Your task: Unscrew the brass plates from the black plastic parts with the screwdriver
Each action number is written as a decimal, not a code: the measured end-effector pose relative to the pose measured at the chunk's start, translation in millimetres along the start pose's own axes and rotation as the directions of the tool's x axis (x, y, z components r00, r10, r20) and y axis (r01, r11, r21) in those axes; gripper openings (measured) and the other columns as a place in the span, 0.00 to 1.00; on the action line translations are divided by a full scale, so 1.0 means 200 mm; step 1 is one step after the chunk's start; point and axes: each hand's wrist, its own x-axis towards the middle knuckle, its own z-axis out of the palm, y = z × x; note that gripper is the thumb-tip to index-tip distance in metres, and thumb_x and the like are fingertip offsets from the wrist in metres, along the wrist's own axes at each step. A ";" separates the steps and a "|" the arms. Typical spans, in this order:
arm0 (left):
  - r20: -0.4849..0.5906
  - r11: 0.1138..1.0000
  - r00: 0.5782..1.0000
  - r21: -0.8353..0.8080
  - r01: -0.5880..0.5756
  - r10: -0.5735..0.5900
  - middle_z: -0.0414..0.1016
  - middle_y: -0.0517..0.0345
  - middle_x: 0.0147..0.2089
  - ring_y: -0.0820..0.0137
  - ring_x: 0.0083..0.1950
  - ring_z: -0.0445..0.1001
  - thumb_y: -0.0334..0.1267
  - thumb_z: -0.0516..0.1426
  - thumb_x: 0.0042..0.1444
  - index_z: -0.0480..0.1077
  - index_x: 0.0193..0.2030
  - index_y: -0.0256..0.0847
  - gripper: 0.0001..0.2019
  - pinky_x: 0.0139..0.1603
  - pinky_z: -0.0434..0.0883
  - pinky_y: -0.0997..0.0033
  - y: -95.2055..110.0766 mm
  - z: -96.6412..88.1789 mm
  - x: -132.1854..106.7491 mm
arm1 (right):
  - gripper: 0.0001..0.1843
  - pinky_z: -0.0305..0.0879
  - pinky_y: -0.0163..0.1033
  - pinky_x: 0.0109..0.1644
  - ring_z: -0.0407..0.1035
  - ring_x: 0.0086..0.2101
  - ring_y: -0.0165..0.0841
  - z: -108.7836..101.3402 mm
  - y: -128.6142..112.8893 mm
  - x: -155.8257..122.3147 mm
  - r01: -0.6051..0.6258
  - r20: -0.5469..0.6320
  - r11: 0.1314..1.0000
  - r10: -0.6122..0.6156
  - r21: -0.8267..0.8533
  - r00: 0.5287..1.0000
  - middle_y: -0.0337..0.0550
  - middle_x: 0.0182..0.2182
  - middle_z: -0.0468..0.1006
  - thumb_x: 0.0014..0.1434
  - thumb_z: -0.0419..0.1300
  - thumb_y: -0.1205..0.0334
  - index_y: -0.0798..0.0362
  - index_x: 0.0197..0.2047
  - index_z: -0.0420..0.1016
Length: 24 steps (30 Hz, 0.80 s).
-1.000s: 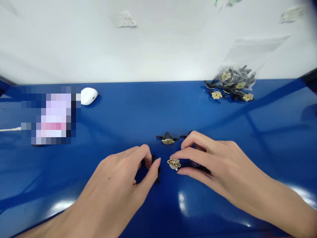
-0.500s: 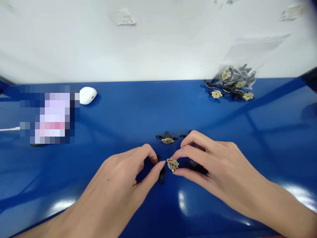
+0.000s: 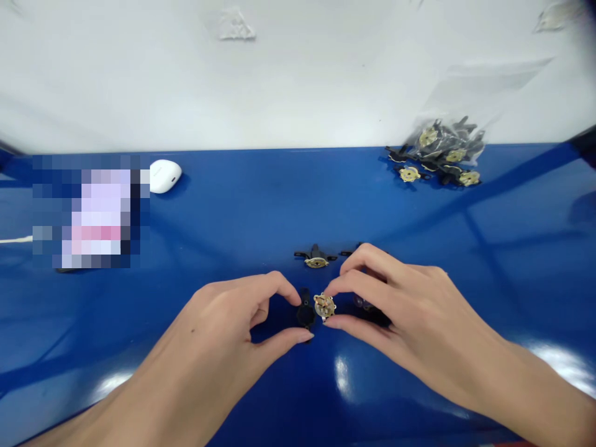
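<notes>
My left hand [image 3: 246,329] has its index finger and thumb on either side of a small black plastic housing [image 3: 305,315], gripping it by the edges. Close on its right is a round brass-coloured plate [image 3: 325,306] with small metal parts on its face. The index finger and thumb of my right hand [image 3: 395,304] pinch that plate at its upper and lower rim. Under the right palm, a dark part [image 3: 367,305] is mostly hidden. Just beyond the hands lies an assembled black piece with a brass-coloured face [image 3: 316,261]; another black piece [image 3: 347,252] is partly covered by the right fingers.
Several black and brass-coloured pieces [image 3: 410,174] lie at the back right, some in a clear plastic bag [image 3: 454,139]. On the left are a pixelated, phone-like object [image 3: 100,211] and a white case [image 3: 164,176]. A white wall borders the blue table [image 3: 242,205] behind.
My left index finger and thumb have spread apart, and the thumb has moved lower, so more of the black housing shows. My right hand keeps its pinch on the brass-coloured plate.
</notes>
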 end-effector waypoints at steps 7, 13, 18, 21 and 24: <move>-0.002 0.999 0.999 0.016 -0.034 0.034 0.58 0.67 0.25 0.67 0.26 0.58 0.66 0.67 0.66 0.81 0.49 0.56 0.19 0.28 0.58 0.69 -0.02 0.02 -0.01 | 0.08 0.66 0.40 0.28 0.76 0.33 0.31 0.00 0.00 0.01 0.006 0.000 1.000 -0.006 0.003 1.000 0.41 0.48 0.79 0.79 0.63 0.55 0.49 0.53 0.79; -0.008 0.998 0.998 0.015 -0.060 0.060 0.59 0.67 0.26 0.68 0.26 0.57 0.63 0.67 0.67 0.81 0.50 0.55 0.17 0.28 0.58 0.69 -0.02 0.01 0.00 | 0.07 0.68 0.42 0.30 0.77 0.34 0.32 0.00 0.00 0.01 0.005 0.016 1.000 -0.005 0.010 1.000 0.41 0.48 0.78 0.79 0.64 0.56 0.49 0.54 0.79; 0.005 0.998 0.998 0.008 -0.061 0.061 0.58 0.68 0.25 0.68 0.25 0.57 0.60 0.67 0.68 0.81 0.50 0.55 0.15 0.27 0.58 0.70 -0.01 0.00 0.00 | 0.08 0.70 0.43 0.32 0.79 0.36 0.34 0.00 0.00 0.00 0.011 0.017 1.000 -0.011 -0.001 1.000 0.41 0.49 0.78 0.80 0.62 0.57 0.48 0.56 0.80; 0.007 0.998 0.998 0.006 -0.067 0.067 0.58 0.69 0.25 0.69 0.25 0.58 0.58 0.67 0.69 0.81 0.50 0.56 0.13 0.27 0.59 0.70 -0.01 -0.01 0.00 | 0.08 0.70 0.43 0.33 0.79 0.36 0.33 0.00 0.01 0.00 0.005 0.019 1.000 -0.005 -0.001 1.000 0.40 0.50 0.78 0.80 0.61 0.57 0.48 0.57 0.79; -0.005 0.997 0.997 0.005 -0.082 0.082 0.57 0.69 0.25 0.69 0.24 0.57 0.58 0.67 0.69 0.81 0.51 0.56 0.13 0.27 0.58 0.70 -0.01 0.00 0.01 | 0.08 0.71 0.43 0.34 0.79 0.37 0.33 0.00 0.01 0.00 0.002 0.024 1.000 -0.002 0.005 1.000 0.40 0.50 0.78 0.80 0.61 0.58 0.48 0.56 0.79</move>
